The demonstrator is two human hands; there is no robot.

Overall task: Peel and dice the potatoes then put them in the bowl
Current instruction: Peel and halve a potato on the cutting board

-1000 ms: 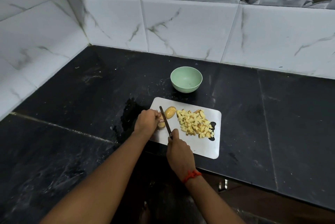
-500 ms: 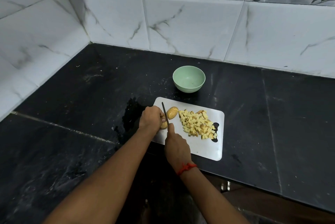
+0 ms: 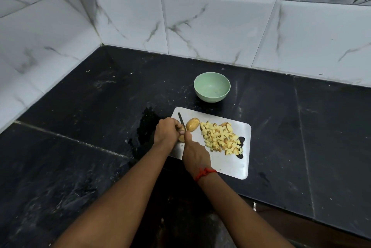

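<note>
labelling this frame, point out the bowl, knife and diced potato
bowl [image 3: 212, 86]: head view, inner wall
knife [image 3: 181, 120]: head view, middle of the blade
diced potato [image 3: 219, 137]: head view, middle of the pile

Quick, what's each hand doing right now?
Left hand: fingers curled, holding down a potato piece.
Right hand: gripping the knife.

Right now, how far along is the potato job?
Done: a pile of diced potato lies on the cutting board. In hand: left hand holds a potato piece while the right hand cuts it with the knife. Left: the potato half beside the blade, then everything into the green bowl, which holds no potato.
</note>
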